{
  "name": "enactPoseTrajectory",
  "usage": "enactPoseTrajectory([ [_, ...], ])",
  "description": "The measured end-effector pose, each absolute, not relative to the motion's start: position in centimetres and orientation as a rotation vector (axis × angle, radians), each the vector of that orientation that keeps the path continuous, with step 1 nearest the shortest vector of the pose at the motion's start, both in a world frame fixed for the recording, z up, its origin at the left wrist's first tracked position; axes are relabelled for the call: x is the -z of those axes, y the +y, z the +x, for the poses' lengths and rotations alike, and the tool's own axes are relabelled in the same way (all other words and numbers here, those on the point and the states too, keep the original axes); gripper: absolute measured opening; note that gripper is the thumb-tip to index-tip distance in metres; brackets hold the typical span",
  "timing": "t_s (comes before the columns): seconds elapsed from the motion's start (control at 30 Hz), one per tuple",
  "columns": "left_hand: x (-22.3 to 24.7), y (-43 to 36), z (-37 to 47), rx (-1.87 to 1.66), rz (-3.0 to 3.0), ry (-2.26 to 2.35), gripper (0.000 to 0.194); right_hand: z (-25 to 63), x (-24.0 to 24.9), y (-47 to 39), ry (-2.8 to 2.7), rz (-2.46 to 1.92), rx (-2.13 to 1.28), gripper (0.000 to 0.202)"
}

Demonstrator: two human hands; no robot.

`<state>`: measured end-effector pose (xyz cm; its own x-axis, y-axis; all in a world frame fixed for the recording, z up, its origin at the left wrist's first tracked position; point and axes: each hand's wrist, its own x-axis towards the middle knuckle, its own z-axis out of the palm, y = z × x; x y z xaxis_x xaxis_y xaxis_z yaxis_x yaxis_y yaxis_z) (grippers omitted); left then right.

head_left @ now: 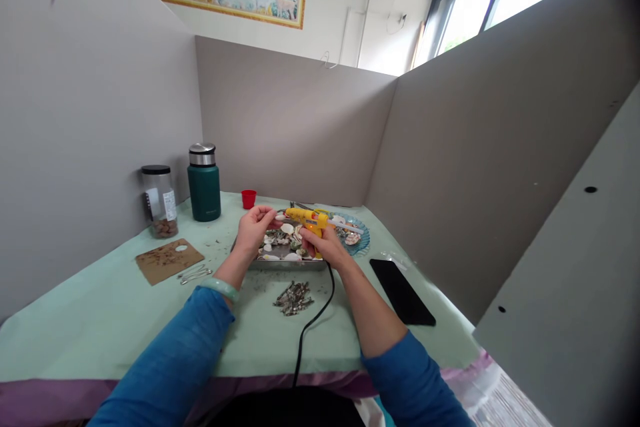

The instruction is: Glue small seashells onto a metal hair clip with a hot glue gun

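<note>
My right hand [323, 241] is wrapped round the handle of a yellow glue gun [306, 217], whose nozzle points left; a pale glue stick juts out of its back. Near the nozzle, my left hand [257, 221] is closed, its fingertips pinching something small and whitish that I cannot make out. Both hands are above a metal tray [287, 265] holding shells and small pieces. In front of the tray lies a pile of small metal clips [293, 298]. A black cord [305, 333] runs from the gun toward the table's front edge.
A green bottle [204, 187], a clear jar [160, 203] and brown cardboard [169, 261] are at the left, near some metal pins [195, 273]. A red cup [249, 199] stands behind. Right are a blue plate [364, 240] of shells and a black flat object [403, 292]. Grey partitions enclose the table.
</note>
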<state>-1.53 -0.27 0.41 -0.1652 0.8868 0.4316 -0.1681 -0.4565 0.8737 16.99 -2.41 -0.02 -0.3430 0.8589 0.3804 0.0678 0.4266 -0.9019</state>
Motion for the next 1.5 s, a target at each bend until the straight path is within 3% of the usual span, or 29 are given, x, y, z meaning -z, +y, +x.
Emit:
enactPoseTrajectory([
  [1.5,-0.61,-0.42,-1.51,-1.714,1.308,0.862,0.035,16.97,0.18,-2.29,-1.744,-0.793,-1.02,0.036],
])
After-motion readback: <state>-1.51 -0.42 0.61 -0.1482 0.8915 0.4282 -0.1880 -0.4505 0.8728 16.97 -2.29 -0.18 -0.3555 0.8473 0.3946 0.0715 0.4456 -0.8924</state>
